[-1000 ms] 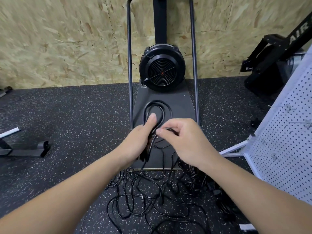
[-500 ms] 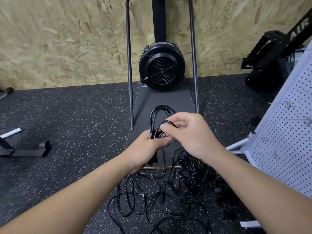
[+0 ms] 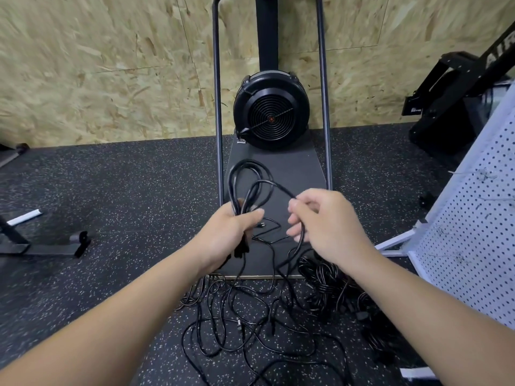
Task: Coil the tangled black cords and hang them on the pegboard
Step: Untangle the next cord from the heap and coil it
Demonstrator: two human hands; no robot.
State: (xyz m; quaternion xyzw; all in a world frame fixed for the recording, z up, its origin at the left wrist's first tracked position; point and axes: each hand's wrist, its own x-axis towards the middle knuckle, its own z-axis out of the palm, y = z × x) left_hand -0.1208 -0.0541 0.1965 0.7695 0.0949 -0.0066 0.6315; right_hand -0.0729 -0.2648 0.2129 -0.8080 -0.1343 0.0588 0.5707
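Speckled rubber floor under both outstretched hands: left gripping cord loops, right pinching strand.

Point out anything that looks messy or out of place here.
The tangled black cords sprawl in loose, crossing loops over the speckled floor by the white pegboard. Only one cord is being coiled: the left hand grips its loops, the right hand feeds slack.

The pegboard at three o'clock runs off the right edge. The black machine at two o'clock is cropped, its lettering unreadable. Under the right hand, the cord disappears into the tangled cords.
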